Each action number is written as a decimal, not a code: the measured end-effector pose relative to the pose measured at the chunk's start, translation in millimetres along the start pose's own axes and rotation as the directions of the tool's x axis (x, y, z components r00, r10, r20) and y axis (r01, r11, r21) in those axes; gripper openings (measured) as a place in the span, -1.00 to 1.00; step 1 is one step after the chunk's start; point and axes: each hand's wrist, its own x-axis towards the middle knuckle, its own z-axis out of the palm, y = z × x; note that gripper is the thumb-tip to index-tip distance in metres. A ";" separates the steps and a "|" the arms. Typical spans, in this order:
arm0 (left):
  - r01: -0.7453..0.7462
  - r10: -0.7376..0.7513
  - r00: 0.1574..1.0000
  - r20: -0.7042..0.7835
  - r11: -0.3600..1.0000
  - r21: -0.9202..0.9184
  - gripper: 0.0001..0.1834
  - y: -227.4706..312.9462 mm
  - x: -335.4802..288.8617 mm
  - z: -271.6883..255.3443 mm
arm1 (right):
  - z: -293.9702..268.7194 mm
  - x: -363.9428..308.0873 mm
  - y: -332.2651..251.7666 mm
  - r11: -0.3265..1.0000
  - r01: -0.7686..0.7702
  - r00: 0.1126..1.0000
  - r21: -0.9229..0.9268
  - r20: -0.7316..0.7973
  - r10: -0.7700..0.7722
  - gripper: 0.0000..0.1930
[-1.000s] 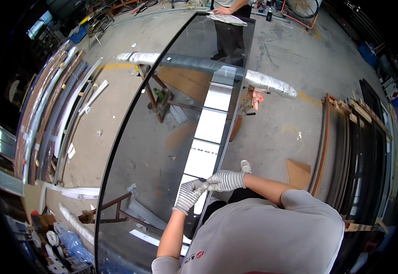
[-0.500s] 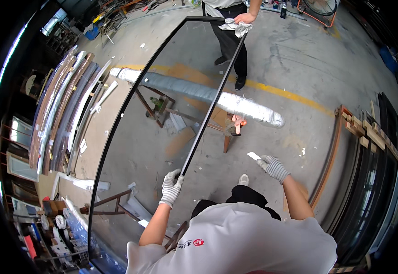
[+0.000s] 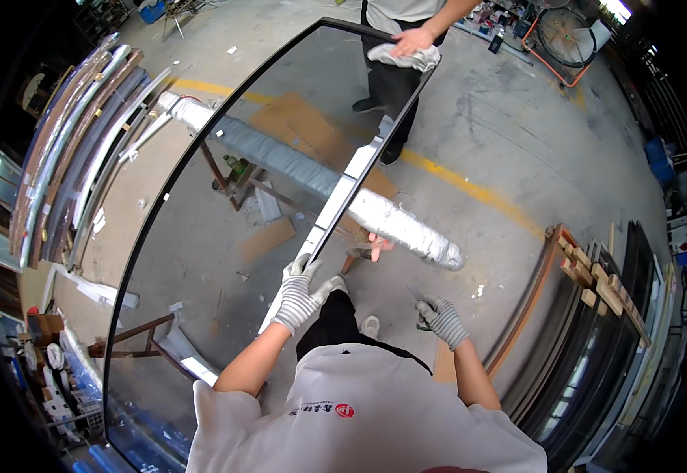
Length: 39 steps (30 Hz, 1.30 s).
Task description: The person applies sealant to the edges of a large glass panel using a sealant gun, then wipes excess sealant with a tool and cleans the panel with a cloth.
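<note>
My left hand (image 3: 297, 296), in a grey-and-white striped glove, is closed on the near right edge of a large dark-framed glass panel (image 3: 201, 236). The panel slants across the left and middle of the view, and its right edge shines white. Out to the right, away from the panel, my gloved right hand (image 3: 443, 322) is closed on a thin flat piece (image 3: 415, 292), seen almost edge-on. Its exact kind cannot be made out. Across the panel, a co-worker's bare hand (image 3: 413, 41) presses a whitish cloth (image 3: 394, 57) on the far right corner.
A silvery wrapped roll (image 3: 410, 229) lies across a brown stand beyond and beneath the glass. Long wrapped profiles (image 3: 83, 150) are stacked at the left. Dark framed panels (image 3: 572, 355) and wooden blocks (image 3: 607, 288) stand at the right. A floor fan (image 3: 568, 38) is at the far right.
The view has shifted, with the panel lower and further left. The flat piece in my right hand has turned from broad side to edge-on. The co-worker's hand now lies flatter on the cloth.
</note>
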 end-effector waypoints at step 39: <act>0.267 -0.135 0.949 -0.285 0.826 0.497 -0.10 72.9 239.1 94.5 | -122.4 176.5 -34.1 0.928 0.362 0.928 0.091 0.058 -0.368 -0.75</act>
